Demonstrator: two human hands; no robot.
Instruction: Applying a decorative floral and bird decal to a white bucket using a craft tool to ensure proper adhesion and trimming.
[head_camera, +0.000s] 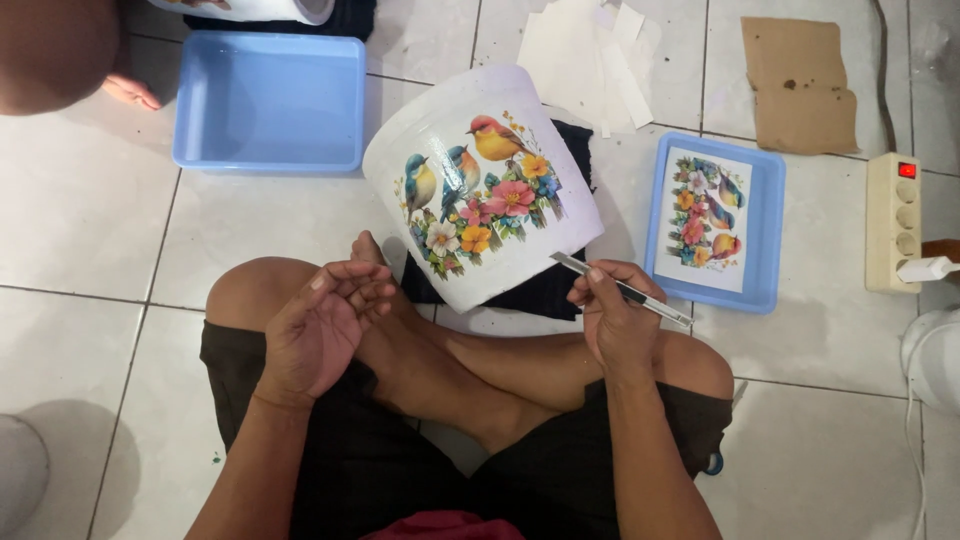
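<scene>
Head view: right hand (612, 318) around craft knife (620, 290) beside decorated white pot (480, 185).

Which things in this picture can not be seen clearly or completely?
- Head view: the dark cloth is mostly covered by the white pot.
- The cutter in the right hand: its blade tip is too small to make out.
- The left hand is cupped; whether it holds anything is unclear.
- The printed roll is cut off by the top edge.
</scene>
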